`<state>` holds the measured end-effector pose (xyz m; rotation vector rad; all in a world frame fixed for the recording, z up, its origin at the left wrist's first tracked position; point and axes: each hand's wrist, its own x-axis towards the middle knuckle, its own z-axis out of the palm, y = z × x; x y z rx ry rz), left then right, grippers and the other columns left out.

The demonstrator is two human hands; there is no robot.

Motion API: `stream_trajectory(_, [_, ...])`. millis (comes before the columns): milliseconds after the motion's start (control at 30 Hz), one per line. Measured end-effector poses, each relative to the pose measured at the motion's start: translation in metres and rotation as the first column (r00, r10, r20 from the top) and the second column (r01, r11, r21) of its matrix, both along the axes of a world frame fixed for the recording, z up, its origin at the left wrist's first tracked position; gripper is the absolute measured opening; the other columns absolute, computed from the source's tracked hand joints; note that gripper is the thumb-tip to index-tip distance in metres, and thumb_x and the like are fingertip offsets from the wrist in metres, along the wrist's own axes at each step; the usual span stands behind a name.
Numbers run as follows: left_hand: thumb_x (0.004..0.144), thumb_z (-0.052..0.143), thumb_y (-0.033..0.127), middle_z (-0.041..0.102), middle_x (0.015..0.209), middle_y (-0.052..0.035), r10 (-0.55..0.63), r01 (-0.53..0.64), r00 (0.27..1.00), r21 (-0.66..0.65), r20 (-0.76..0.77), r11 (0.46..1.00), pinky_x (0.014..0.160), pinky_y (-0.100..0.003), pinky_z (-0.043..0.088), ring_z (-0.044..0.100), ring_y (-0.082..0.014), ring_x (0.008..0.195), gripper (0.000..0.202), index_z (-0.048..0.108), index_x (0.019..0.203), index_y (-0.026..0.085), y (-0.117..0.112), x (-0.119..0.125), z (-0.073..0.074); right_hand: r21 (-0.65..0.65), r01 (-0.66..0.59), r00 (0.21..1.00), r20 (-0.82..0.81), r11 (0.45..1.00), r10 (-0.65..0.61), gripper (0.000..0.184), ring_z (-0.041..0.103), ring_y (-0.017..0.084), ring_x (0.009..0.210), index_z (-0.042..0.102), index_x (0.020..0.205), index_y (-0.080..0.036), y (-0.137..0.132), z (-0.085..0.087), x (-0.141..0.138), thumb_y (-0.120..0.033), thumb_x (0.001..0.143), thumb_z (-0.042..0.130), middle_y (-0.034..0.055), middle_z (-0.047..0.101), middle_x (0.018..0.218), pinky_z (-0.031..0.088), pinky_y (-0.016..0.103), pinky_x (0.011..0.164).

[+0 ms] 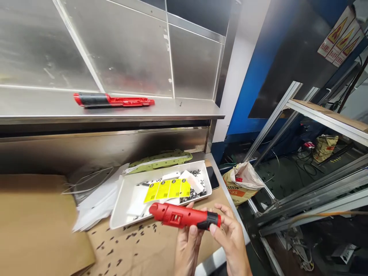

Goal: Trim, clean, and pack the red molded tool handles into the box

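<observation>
A red plastic tool housing [186, 216] with a black end section is held in the air, lying nearly level, above the table's front right. My left hand [187, 241] grips it from below near its middle, thumb on the near side. Around the black right end close the fingers and thumb of my right hand [230, 234]. Just behind the housing is a white tray [117, 207] holding yellow label cards [167, 189], white papers and small dark screws [198, 174]. A similar red and black housing piece [115, 100] lies on the metal shelf.
Small black parts [119, 262] are scattered over the brown cardboard table cover. White bags [97, 207] and a cardboard box [37, 226] lie left. A green pouch [159, 160] and a phone [212, 177] lie by the tray. An open sack [243, 180] and metal frame [273, 122] stand right.
</observation>
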<state>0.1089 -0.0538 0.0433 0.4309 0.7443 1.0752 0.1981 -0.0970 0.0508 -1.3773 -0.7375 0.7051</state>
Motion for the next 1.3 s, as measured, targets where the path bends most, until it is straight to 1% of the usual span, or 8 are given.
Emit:
stream_trajectory(267, [0.069,0.077,0.056,0.073,0.117,-0.0085,0.054,-0.052,0.997,0.028,-0.058,0.998,0.102,-0.038,0.049,0.064,-0.0295,0.115,0.085,0.045,0.142,0.028,0.006,-0.017,-0.007,-0.016,-0.118,0.993,-0.031,0.993,0.118,0.033,0.053,0.033,0.121,0.079,0.091,-0.019,0.017,0.004,-0.012,-0.047,0.074,0.072,0.0144,0.060,0.125,0.047,0.041,0.098])
stream_trajectory(433, [0.072,0.073,0.059,0.068,0.128,-0.0092,0.082,-0.075,0.988,0.062,-0.133,0.995,0.107,-0.041,0.044,0.059,-0.0301,0.122,0.083,0.043,0.143,0.029,0.015,-0.028,-0.020,-0.043,-0.183,0.983,-0.007,0.982,0.183,0.035,0.049,0.034,0.124,0.076,0.080,-0.020,0.028,0.004,-0.015,-0.053,0.072,0.071,0.0144,0.058,0.126,0.042,0.044,0.102])
stream_trajectory(533, [0.071,0.074,0.057,0.071,0.121,-0.0085,0.100,-0.073,0.976,0.137,-0.196,0.988,0.110,-0.045,0.040,0.060,-0.0312,0.121,0.070,0.055,0.133,0.029,0.018,-0.036,-0.023,-0.044,-0.208,0.978,0.014,0.977,0.209,0.033,0.051,0.033,0.122,0.074,0.078,-0.020,0.035,0.006,-0.016,-0.052,0.072,0.070,0.0144,0.059,0.125,0.039,0.046,0.104])
stream_trajectory(667, [0.063,0.084,0.045,0.076,0.107,-0.0057,0.261,-0.202,0.954,0.320,-0.151,0.926,0.113,-0.047,0.036,0.059,-0.0343,0.120,0.033,0.075,0.090,0.029,0.013,-0.038,-0.020,-0.038,-0.215,0.971,0.093,0.976,0.218,0.027,0.051,0.032,0.122,0.071,0.070,-0.020,0.039,0.010,-0.015,-0.047,0.072,0.071,0.0133,0.063,0.120,0.034,0.047,0.109])
stream_trajectory(800, [0.059,0.089,0.034,0.075,0.112,-0.0041,0.292,-0.252,0.938,0.214,-0.185,0.944,0.118,-0.040,0.027,0.049,-0.0320,0.132,0.049,0.072,0.105,0.030,0.014,-0.034,-0.013,-0.032,-0.238,0.962,0.129,0.971,0.240,0.028,0.042,0.032,0.132,0.072,0.075,-0.021,0.040,0.011,-0.010,-0.049,0.076,0.068,0.0124,0.064,0.121,0.023,0.050,0.115])
stream_trajectory(967, [0.073,0.077,0.048,0.068,0.127,-0.0065,0.205,-0.206,0.978,-0.015,-0.049,0.979,0.109,-0.037,0.042,0.058,-0.0275,0.124,0.073,0.049,0.138,0.031,0.030,-0.030,-0.005,-0.065,-0.342,0.937,0.045,0.937,0.345,0.041,0.042,0.033,0.134,0.073,0.101,-0.023,0.039,0.007,-0.010,-0.056,0.077,0.068,0.0123,0.053,0.139,0.028,0.049,0.113])
stream_trajectory(1167, [0.072,0.079,0.047,0.074,0.115,-0.0070,0.180,-0.172,0.981,-0.116,0.067,0.978,0.101,-0.036,0.050,0.068,-0.0229,0.106,0.081,0.043,0.143,0.030,0.046,-0.033,0.004,-0.092,-0.166,0.986,-0.003,0.982,0.166,0.036,0.056,0.030,0.119,0.068,0.074,-0.019,0.045,0.000,-0.006,-0.054,0.077,0.069,0.0134,0.061,0.129,0.044,0.039,0.099])
stream_trajectory(1300, [0.071,0.081,0.045,0.076,0.110,-0.0058,0.271,-0.266,0.961,-0.087,0.047,0.960,0.105,-0.036,0.048,0.068,-0.0230,0.107,0.075,0.050,0.138,0.031,0.061,-0.047,-0.001,-0.177,-0.096,0.971,0.200,0.979,0.131,0.034,0.064,0.026,0.102,0.067,0.067,-0.019,0.057,-0.028,0.010,-0.049,0.082,0.064,0.0119,0.070,0.110,0.048,0.036,0.091])
